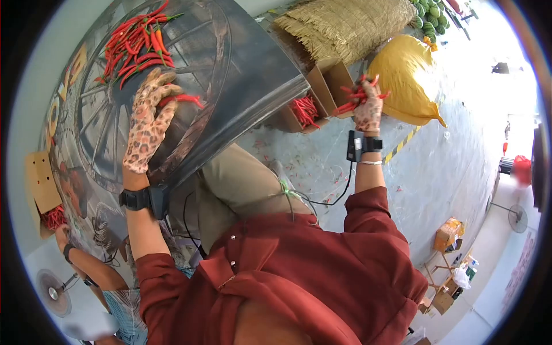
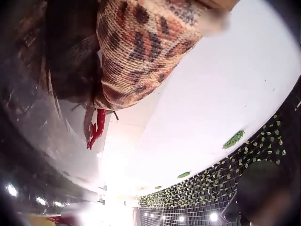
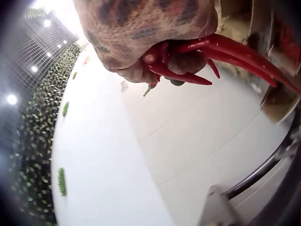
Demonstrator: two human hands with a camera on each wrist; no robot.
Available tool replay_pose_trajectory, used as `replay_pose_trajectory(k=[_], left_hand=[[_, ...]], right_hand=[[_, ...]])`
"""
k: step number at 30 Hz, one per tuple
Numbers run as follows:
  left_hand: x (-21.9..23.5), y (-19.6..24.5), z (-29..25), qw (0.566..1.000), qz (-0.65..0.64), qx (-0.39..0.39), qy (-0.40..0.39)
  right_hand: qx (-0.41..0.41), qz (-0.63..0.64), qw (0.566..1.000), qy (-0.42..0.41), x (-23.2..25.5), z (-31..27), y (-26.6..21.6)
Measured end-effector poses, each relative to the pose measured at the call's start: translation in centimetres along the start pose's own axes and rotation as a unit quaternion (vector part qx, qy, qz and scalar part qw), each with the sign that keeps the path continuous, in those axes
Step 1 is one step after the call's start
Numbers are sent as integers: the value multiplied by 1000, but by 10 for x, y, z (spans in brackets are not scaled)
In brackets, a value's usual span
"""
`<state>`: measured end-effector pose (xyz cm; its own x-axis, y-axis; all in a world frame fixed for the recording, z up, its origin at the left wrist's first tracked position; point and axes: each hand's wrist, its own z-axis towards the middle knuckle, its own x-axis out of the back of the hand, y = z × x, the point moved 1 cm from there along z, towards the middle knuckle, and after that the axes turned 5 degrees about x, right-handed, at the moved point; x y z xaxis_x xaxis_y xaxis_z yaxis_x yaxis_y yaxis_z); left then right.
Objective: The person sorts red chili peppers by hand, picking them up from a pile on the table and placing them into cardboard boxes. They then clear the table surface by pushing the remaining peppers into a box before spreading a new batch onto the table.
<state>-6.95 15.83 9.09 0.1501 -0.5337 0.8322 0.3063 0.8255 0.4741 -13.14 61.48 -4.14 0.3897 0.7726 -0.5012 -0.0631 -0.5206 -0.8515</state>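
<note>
Both hands wear leopard-print gloves. Over the dark tabletop (image 1: 253, 69), the left hand (image 1: 148, 118) has a few red chilies (image 1: 185, 99) between its thumb and fingers; their ends poke out below the glove (image 2: 141, 52) in the left wrist view. Just beyond its fingertips lies a pile of red chilies (image 1: 135, 46). Out past the table's edge, the right hand (image 1: 370, 109) grips a bunch of red chilies (image 1: 351, 106), whose tips stick out of the fist (image 3: 146, 37) in the right wrist view. Beside that hand, an open cardboard box (image 1: 334, 77) stands with red chilies (image 1: 305, 110) in it.
A yellow sack (image 1: 405, 80) stands behind the right hand, near a rolled straw mat (image 1: 345, 26) and green melons (image 1: 431, 17). Scattered chilies dot the floor (image 1: 322, 155). At the left, another person's arm (image 1: 92, 264) is by a box (image 1: 43, 181) of chilies. A cable hangs from the right wrist.
</note>
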Motion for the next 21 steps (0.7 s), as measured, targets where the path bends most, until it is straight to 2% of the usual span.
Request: replay_pose_trajectory(k=[2, 3, 4, 7, 8, 9, 10, 12, 14, 16, 18, 21], left_hand=[[0, 0, 0, 1000, 12, -8, -10], [0, 0, 0, 1000, 13, 2, -16], [0, 2, 1, 1000, 13, 12, -22], [2, 6, 2, 999, 26, 11, -32], [1, 5, 2, 999, 32, 0, -31], [1, 2, 3, 999, 36, -6, -37], [1, 5, 4, 999, 37, -8, -39], [1, 11, 4, 999, 18, 32, -39], [0, 12, 5, 998, 23, 33, -43], [-2, 9, 5, 997, 5, 65, -34], [-2, 9, 6, 997, -5, 74, -35], [0, 12, 6, 998, 11, 52, -32]], right_hand=[[-16, -48, 999, -3, 43, 16, 49], [-23, -100, 994, 37, 49, 15, 66], [-20, -142, 989, 37, 61, 21, 88], [16, -266, 963, 27, 103, 50, 167], [38, -323, 946, 15, 98, 52, 177], [-9, -417, 908, 32, 97, 55, 185], [-24, -470, 882, -8, 95, 58, 191], [-11, -584, 811, -26, 68, 57, 187], [-11, -588, 807, -55, 51, 61, 189], [-9, -593, 801, -87, 42, 69, 192], [-10, -645, 749, -148, 39, 80, 202], [-16, -672, 715, -191, 33, 80, 199]])
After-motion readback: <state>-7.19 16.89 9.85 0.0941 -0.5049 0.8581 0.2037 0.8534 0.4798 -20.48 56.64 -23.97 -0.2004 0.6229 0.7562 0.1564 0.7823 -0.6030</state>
